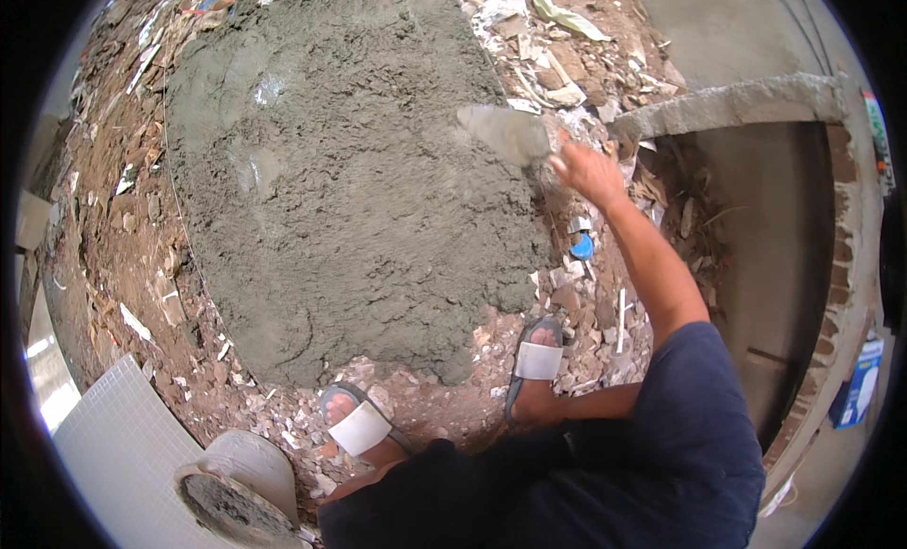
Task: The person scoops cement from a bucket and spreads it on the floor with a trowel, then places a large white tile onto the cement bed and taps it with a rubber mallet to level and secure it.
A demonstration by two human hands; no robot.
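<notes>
My right hand (592,175) is closed round the handle of a trowel (505,133). Its grey metal blade points left, over the right edge of a rough patch of wet mortar (359,199). Whether the blade presses into the mortar or hovers just above it, I cannot tell. The patch is spread over rubble ground, lumpy in most places, with a few wet shiny spots on its left side. My left hand is out of the picture.
At lower left a bucket (260,464) with mortar inside stands beside a white gridded sheet (132,454). A thin string (184,223) runs along the mortar's left edge. My sandalled feet stand at its near edge. To the right, a low wall (746,105) borders a dark recess (770,237).
</notes>
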